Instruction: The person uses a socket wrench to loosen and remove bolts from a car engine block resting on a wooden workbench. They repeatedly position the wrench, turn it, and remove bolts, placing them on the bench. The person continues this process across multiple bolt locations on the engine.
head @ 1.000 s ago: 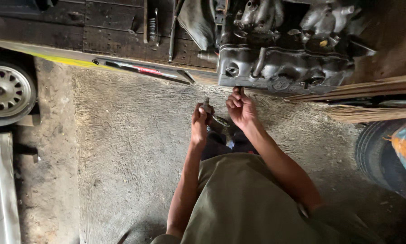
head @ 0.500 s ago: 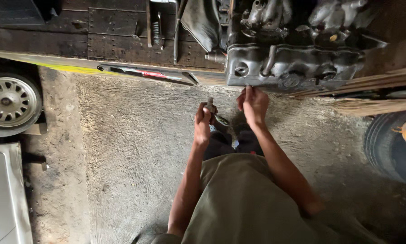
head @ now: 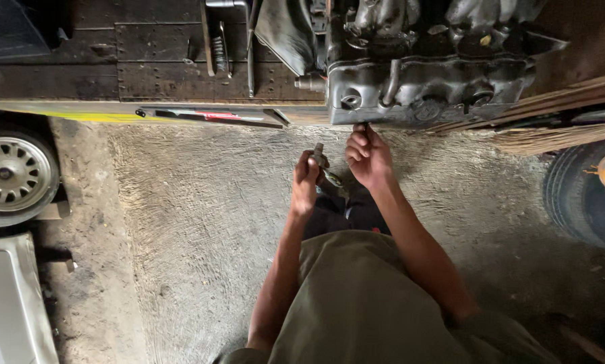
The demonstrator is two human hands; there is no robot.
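Rough grey concrete floor point(head: 201, 222) spreads below me, running up to a dark, riveted wooden tabletop point(head: 134, 67) along the top of the head view. A greasy grey metal engine block point(head: 424, 87) sits on that tabletop at its front edge, with a dusty dark cloth point(head: 285, 34) lying just left of it and a few long metal tools point(head: 218, 40) further left. A silver spoked alloy car wheel point(head: 12, 175) stands at the left edge on the floor, a black rubber tyre point(head: 579, 202) at the right, and pale wooden planks point(head: 565, 114) jut out beside the engine block.

My left hand point(head: 307, 182) is curled closed around a small grimy metal part point(head: 321, 162), whose end sticks up above my fingers; what kind of part it is I cannot tell. My right hand point(head: 368, 156) is raised just beside it, fingers bent and loosely closed, fingertips at the lower edge of the engine block; whether they pinch anything there is hidden in shadow. The two hands are near each other, not touching
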